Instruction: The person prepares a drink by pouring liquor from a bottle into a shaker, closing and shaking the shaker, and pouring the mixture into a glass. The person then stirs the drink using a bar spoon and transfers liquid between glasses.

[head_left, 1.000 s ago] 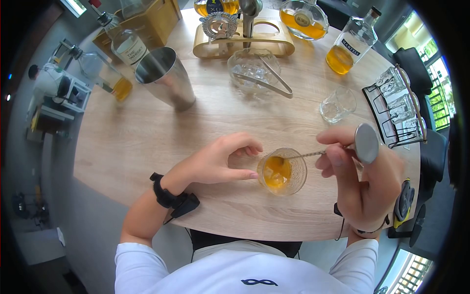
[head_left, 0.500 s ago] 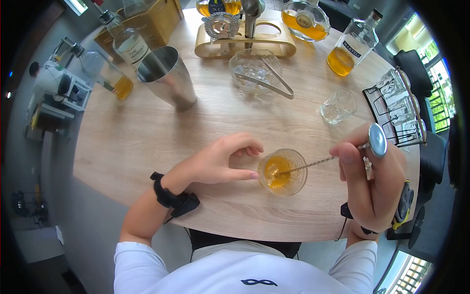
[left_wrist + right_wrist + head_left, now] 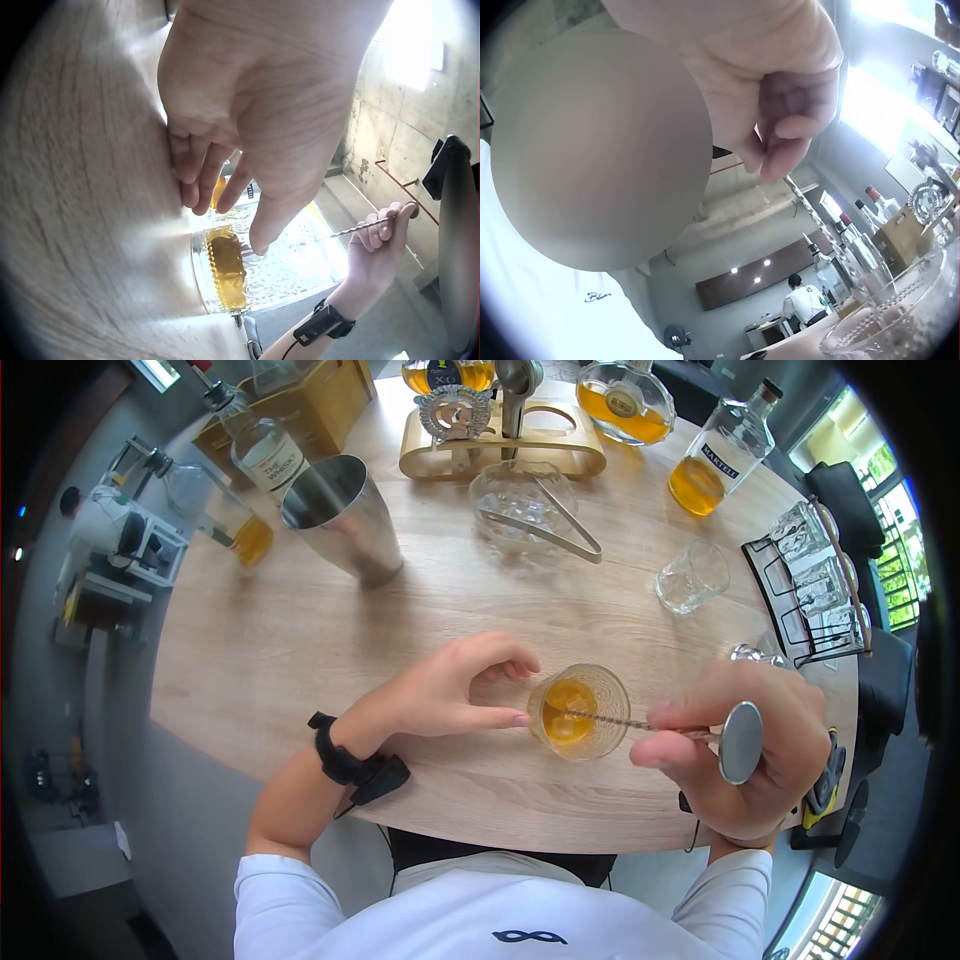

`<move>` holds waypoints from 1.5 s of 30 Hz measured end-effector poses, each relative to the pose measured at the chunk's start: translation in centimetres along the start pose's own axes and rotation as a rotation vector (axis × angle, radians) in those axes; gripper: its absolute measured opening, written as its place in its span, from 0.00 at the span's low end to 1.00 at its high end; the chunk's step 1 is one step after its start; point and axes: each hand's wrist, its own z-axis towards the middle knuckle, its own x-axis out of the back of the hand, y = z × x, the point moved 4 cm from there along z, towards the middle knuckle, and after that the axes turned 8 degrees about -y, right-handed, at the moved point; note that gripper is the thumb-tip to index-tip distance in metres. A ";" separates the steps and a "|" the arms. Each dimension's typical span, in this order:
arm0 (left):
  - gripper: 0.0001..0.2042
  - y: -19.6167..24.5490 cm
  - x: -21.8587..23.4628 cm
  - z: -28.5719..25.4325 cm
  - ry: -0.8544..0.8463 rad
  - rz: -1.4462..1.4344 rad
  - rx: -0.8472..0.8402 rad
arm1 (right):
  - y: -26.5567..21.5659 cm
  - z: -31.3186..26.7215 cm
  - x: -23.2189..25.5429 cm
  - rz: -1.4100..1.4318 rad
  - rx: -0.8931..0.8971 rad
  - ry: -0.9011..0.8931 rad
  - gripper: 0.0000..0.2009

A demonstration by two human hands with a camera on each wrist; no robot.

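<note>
A textured glass [image 3: 600, 710] holding amber liquid and ice stands near the table's front edge. The right hand [image 3: 755, 745] pinches a twisted-stem bar spoon [image 3: 625, 721] with a round disc end; its lower end dips into the liquid. In the right wrist view, thumb and fingers of the right hand [image 3: 769, 97] meet on the spoon's stem [image 3: 817, 214] above the glass rim. The left hand [image 3: 445, 685] lies at the glass's left side, fingers loosely bent, thumb tip at the wall. The left wrist view shows the left hand [image 3: 255, 112] beside the glass [image 3: 262, 262]; whether it touches cannot be told.
A metal shaker tin [image 3: 350, 525] stands back left near bottles. An ice bowl [image 3: 515, 510] with tongs [image 3: 560, 535] sits behind the glass, before a wooden stand [image 3: 425, 455]. An empty tumbler [image 3: 692, 578], a Martell bottle [image 3: 705, 470] and a glass rack [image 3: 815, 585] are right.
The right hand first moved right and then came back left and lower, the spoon turning in the glass. A metal item now shows behind that hand. The left hand stays in place.
</note>
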 end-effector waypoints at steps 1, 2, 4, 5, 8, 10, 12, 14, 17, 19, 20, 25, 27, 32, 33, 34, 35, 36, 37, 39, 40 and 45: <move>0.25 0.0 0.0 0.0 0.000 0.002 0.000 | 0.0 0.1 0.1 0.018 0.007 -0.034 0.21; 0.25 0.0 0.0 0.0 0.001 0.002 0.000 | 0.0 0.1 0.2 0.037 0.014 -0.069 0.22; 0.25 0.0 0.0 0.0 -0.004 0.000 0.009 | 0.3 0.1 0.6 0.021 0.043 -0.084 0.22; 0.25 -0.1 0.0 0.0 -0.004 0.000 0.009 | 0.4 0.1 0.8 0.006 0.071 -0.098 0.22; 0.25 -0.1 -0.1 0.0 -0.006 0.003 0.013 | 0.4 0.3 1.5 -0.080 0.104 -0.127 0.21; 0.25 -0.1 -0.1 0.0 -0.006 -0.003 0.015 | 0.3 0.5 1.3 -0.082 0.115 -0.087 0.19; 0.25 -0.1 -0.1 0.0 -0.009 -0.006 0.016 | 0.1 0.5 0.7 -0.084 0.124 -0.046 0.18; 0.25 -0.1 -0.1 0.0 -0.010 -0.009 0.016 | 0.1 0.5 0.5 -0.071 0.082 0.052 0.14; 0.23 0.0 -0.1 0.0 -0.005 -0.030 0.023 | 0.1 0.8 0.5 -0.046 0.071 -0.011 0.12; 0.25 -0.1 0.0 0.0 -0.008 -0.003 0.013 | 0.2 0.9 0.5 -0.023 0.092 -0.012 0.11; 0.25 -0.1 0.0 0.0 -0.007 -0.003 0.013 | 0.2 0.9 0.5 0.000 0.113 -0.012 0.10; 0.25 0.0 0.0 0.0 -0.009 -0.001 0.012 | 0.3 0.7 -0.1 -0.064 0.187 0.028 0.11; 0.25 -0.1 0.0 0.0 -0.009 -0.006 0.011 | 0.1 0.6 -0.1 -0.054 0.223 0.039 0.11; 0.25 -0.1 0.0 0.0 -0.014 -0.017 0.009 | -0.3 0.4 0.1 -0.135 0.045 -0.155 0.18; 0.25 -0.1 0.0 0.0 -0.015 -0.017 0.008 | -0.3 0.3 -0.1 -0.135 0.045 -0.154 0.18; 0.26 -0.1 0.0 0.0 -0.016 -0.017 0.007 | -0.2 0.2 -0.4 -0.035 0.030 -0.116 0.19; 0.26 0.0 0.0 0.0 -0.016 -0.016 0.007 | -0.1 0.2 -0.5 0.065 0.015 -0.077 0.20; 0.26 0.0 0.0 0.0 -0.018 -0.014 0.012 | -0.1 0.2 -0.4 0.066 0.015 -0.078 0.20; 0.26 -0.1 0.0 0.0 -0.019 -0.012 0.017 | -0.2 0.3 -0.4 0.087 0.020 -0.095 0.21; 0.26 -0.2 0.0 0.0 -0.017 -0.012 0.015 | -0.3 0.3 -0.3 0.109 0.025 -0.113 0.21; 0.26 -0.2 -0.1 0.0 -0.017 -0.011 0.012 | -0.2 0.1 -0.2 0.112 0.032 -0.126 0.22; 0.26 -0.2 -0.1 -0.1 -0.012 -0.004 0.008 | 0.3 -0.1 0.4 0.190 0.051 -0.223 0.21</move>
